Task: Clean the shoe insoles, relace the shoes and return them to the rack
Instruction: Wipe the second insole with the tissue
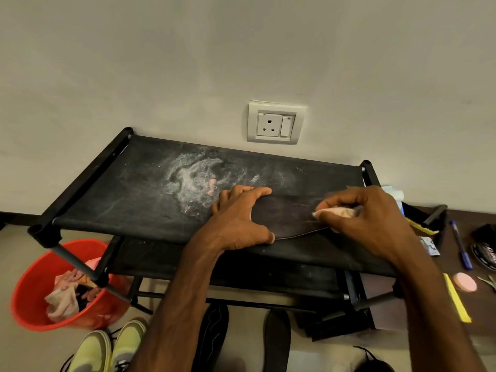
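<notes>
**Two hands, one insole: wiping in hand**

Well left of and below the left hand (241, 218): red bucket (29, 285) of rags, then the yellow-green shoes (107, 347) on the floor.

Pinning the dark insole (284, 218) flat to the top shelf of the rack (107, 200) with that left hand, splayed and pressing, curled round nothing. Thumb at the near edge, fingertips at the far edge.

Pinching a pale cloth (338, 212) in the right hand (362, 221), fingers closed tight on it, cloth down on the insole's surface.

Judged to be the cleaning step, with relacing and the return to the rack not yet begun. Calls next for short strokes along the surface under a steady left-hand press, since so thin a piece would likely slide or curl. After that, probably a flip, or a swap for one of what look like two more insoles (276, 336) on the floor below the forearms.

Long axis: left to right, from under the left palm toward the right hand, roughly parallel to the shelf's front edge. Cannot tell toe from heel, with both ends covered by the hands.
</notes>
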